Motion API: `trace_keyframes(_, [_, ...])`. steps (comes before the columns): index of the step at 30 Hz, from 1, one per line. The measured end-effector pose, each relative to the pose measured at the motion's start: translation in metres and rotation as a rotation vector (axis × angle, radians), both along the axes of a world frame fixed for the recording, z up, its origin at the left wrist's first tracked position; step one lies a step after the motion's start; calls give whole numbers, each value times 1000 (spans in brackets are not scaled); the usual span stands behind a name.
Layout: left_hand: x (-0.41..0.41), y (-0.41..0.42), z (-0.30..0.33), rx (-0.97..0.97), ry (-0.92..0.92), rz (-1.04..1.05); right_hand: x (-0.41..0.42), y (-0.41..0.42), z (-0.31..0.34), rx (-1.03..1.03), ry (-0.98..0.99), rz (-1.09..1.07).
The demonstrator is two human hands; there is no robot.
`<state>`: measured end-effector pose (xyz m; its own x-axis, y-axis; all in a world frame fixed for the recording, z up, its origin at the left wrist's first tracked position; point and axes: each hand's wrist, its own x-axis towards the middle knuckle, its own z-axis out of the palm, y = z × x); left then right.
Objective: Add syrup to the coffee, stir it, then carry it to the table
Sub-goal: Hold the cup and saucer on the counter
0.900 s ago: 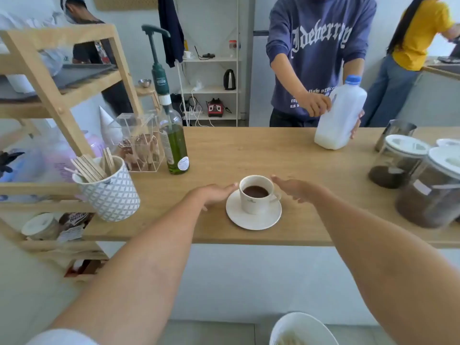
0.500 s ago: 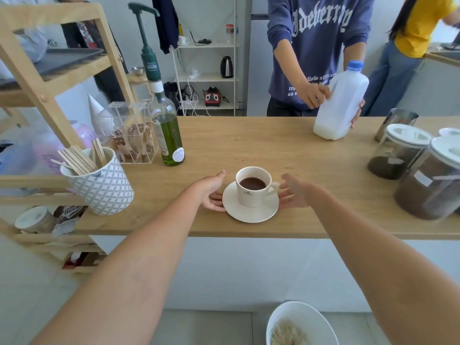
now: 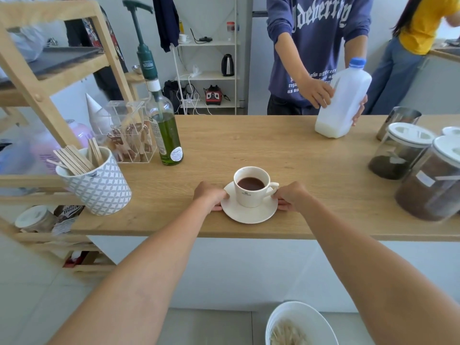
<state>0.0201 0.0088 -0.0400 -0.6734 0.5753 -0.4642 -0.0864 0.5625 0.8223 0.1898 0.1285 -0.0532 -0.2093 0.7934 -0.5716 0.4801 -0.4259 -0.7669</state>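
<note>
A white cup of dark coffee (image 3: 251, 186) stands on a white saucer (image 3: 249, 214) near the front edge of the wooden counter (image 3: 286, 155). My left hand (image 3: 210, 196) grips the saucer's left rim. My right hand (image 3: 291, 196) grips its right rim, just below the cup's handle. A green syrup bottle (image 3: 165, 131) with a tall pump stands upright behind and to the left of the cup. A patterned mug of wooden stir sticks (image 3: 95, 180) sits at the counter's left end.
A person across the counter holds a white milk jug (image 3: 344, 100). Two lidded jars of coffee grounds (image 3: 423, 168) and a steel cup (image 3: 398, 120) stand at the right. A clear box (image 3: 127, 135) and wooden shelf (image 3: 37, 78) are at left. A white bowl (image 3: 298, 324) is below.
Both my hands have closed in from either side of the cup and taken hold of the saucer's rim. The cup and saucer stay in place on the counter.
</note>
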Motion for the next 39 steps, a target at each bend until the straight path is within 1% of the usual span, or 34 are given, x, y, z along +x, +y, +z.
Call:
trace_keyframes(5, [5,0,-3,-4,95,26,-3,2,-5,45,-6,-41])
trace_keyframes(10, [4,0,-4,-12,89,23,-4,1,-6,62,20,-79])
trace_keyframes(16, [4,0,0,-2,74,20,-7,4,-5,61,16,-74])
trace_keyframes(22, [-6,-3,8,8,32,44,-18,6,5,76,16,-42])
trace_keyframes(34, [-48,-25,32,33,64,144,-75,-1,24,99,40,101])
trace_keyframes(39, [-70,-34,31,46,43,198,-99,-9,26,79,86,115])
